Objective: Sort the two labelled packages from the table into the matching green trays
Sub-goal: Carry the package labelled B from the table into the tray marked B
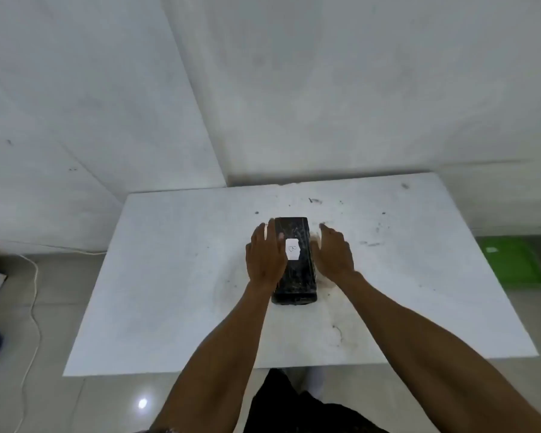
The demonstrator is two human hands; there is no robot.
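One black package (295, 260) lies in the middle of the table (169, 276), its white label (292, 249) perhaps reading "B", blurred. The left hand (265, 256) and right hand (333, 253) flank it with fingers spread, not clenched; whether they touch is unclear. One green tray (512, 264) shows, cut at the right.

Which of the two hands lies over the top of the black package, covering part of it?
The left hand: it lies over the left edge of the black package, beside the white label. The right hand stays beside the package.
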